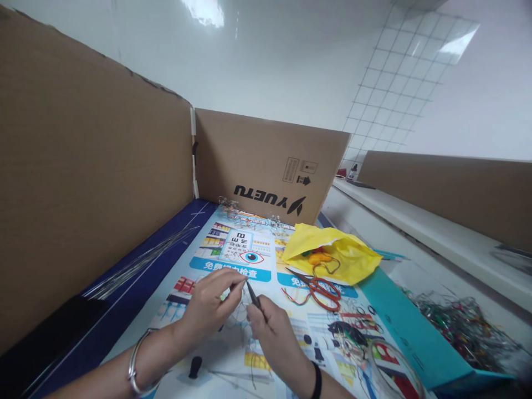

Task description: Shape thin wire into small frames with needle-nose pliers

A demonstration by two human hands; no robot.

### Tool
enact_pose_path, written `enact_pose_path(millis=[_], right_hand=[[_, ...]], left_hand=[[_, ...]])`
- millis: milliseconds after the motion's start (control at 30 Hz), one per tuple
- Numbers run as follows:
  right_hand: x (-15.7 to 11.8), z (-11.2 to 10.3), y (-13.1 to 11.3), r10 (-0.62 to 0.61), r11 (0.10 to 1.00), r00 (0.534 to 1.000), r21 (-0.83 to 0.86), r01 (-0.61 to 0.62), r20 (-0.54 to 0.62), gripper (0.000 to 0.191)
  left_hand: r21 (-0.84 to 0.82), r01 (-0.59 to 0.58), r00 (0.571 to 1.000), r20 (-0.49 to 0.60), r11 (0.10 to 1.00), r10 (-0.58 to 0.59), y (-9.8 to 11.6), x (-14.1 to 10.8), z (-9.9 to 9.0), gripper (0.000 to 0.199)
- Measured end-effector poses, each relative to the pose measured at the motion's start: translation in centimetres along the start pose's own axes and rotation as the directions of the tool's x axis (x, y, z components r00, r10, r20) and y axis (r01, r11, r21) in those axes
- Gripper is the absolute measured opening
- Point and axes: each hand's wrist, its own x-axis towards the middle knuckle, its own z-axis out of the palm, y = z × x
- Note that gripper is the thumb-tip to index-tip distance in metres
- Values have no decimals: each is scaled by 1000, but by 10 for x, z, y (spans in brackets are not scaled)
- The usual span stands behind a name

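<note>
My left hand (214, 296), with a silver bangle on its wrist, is closed in a pinch at the middle of the printed sheet (183, 277); what it pinches is too small to name. My right hand (276, 338), with a black band at the wrist, is wrapped round dark pointed tweezers (253, 295). The tweezers' tip meets the fingertips of my left hand. Scissors with red handles (324, 292) lie to the right, against an open yellow bag (357, 257) with something orange at its mouth. Coloured threads (297, 299) lie left of the scissors.
Cardboard panels (266, 149) stand at the back and left. Long thin wires (141, 263) lie at the left. A teal box edge (399, 321) and a tangled wire pile (461, 327) are at the right. A round clear container (393, 368) sits near the front right.
</note>
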Motion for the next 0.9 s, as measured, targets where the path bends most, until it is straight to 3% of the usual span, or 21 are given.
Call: enact_pose_path(millis=[667, 900], right_hand=[[2, 4, 2, -2, 999, 1000, -38, 1, -19, 30], [3, -1, 1, -23, 996, 1000, -91, 23, -3, 33]], left_hand=[[62, -35, 999, -1, 997, 35, -5, -6, 7, 13], [124, -142, 989, 65, 982, 135, -8, -5, 1, 13]])
